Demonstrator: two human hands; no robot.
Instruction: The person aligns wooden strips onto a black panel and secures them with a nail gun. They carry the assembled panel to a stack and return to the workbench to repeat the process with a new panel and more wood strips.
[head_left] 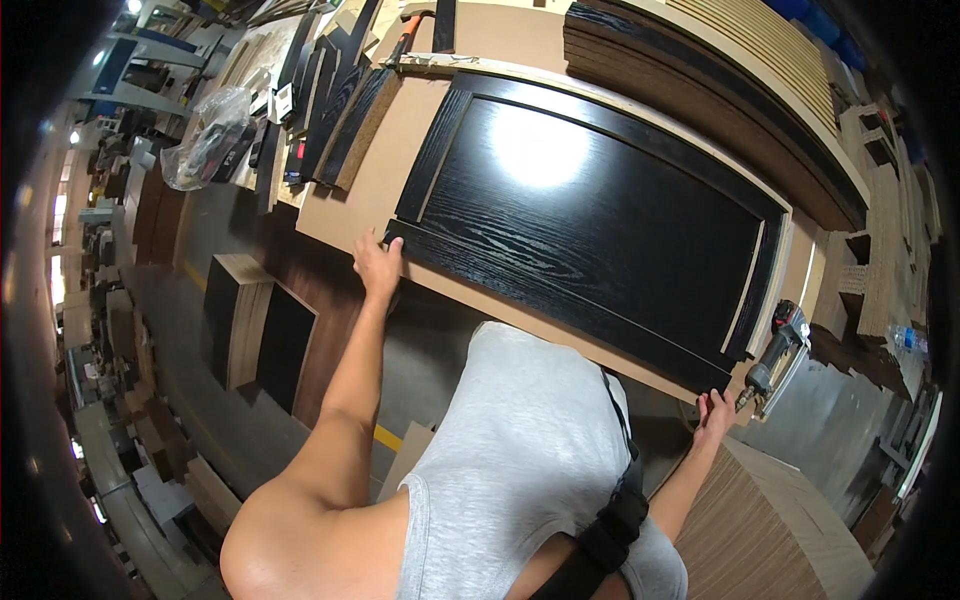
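Observation:
A black wood-grain cabinet door [600, 215] with a raised frame lies on a brown board in front of me. Its near side is a long black rail [540, 298], with a narrow gap showing at its left joint. My left hand [377, 264] is closed on the rail's left end, thumb at the corner. At the opposite end, my right hand [713, 414] grips the rail's right corner with bent fingers. Just beyond that hand lies a nail gun [778, 350] with a hose fitting.
Stacked dark boards [700, 95] stand behind the door. Far left on the bench lie a hammer [406, 38] with an orange handle, several black strips [345, 125] and a clear plastic bag [208, 138]. Below left are a panel stack [240, 320]; at lower right, wood-grain boards [755, 515].

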